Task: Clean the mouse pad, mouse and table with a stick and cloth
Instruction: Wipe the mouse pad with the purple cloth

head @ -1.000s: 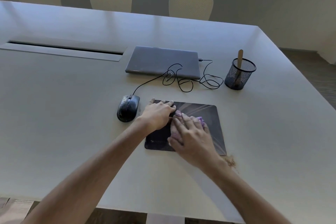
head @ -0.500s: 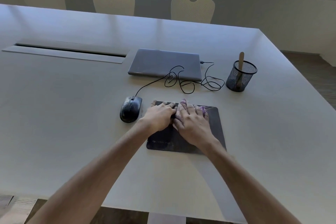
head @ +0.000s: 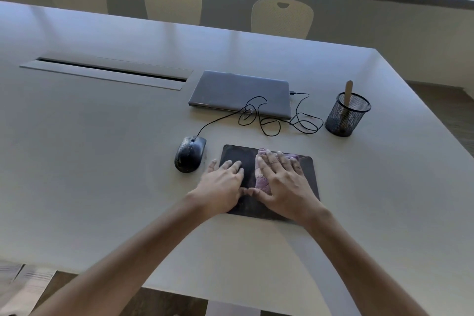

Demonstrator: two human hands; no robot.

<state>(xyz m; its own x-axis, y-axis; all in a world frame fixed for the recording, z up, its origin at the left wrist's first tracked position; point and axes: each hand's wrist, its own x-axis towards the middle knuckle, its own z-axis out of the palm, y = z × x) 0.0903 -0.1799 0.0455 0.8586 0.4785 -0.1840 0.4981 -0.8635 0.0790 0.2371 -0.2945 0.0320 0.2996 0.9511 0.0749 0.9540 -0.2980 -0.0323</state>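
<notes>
A dark mouse pad (head: 237, 155) lies on the grey table (head: 102, 161). My left hand (head: 221, 185) rests flat on the pad's left part, fingers straight. My right hand (head: 282, 182) presses a purple cloth (head: 263, 179) flat against the pad's middle and far edge, fingers spread. A black wired mouse (head: 190, 153) sits on the table just left of the pad. A wooden stick (head: 348, 92) stands in a black mesh cup (head: 345, 115) at the right.
A closed grey laptop (head: 241, 93) lies beyond the pad, with the mouse cable (head: 272, 120) looped in front of it. A cable slot (head: 107, 73) runs across the table at the left. Three chairs (head: 173, 4) stand along the far side.
My right hand has slid the cloth from the pad's near middle toward its far edge and to the right. My left hand has drawn back a little on the pad's left part.
</notes>
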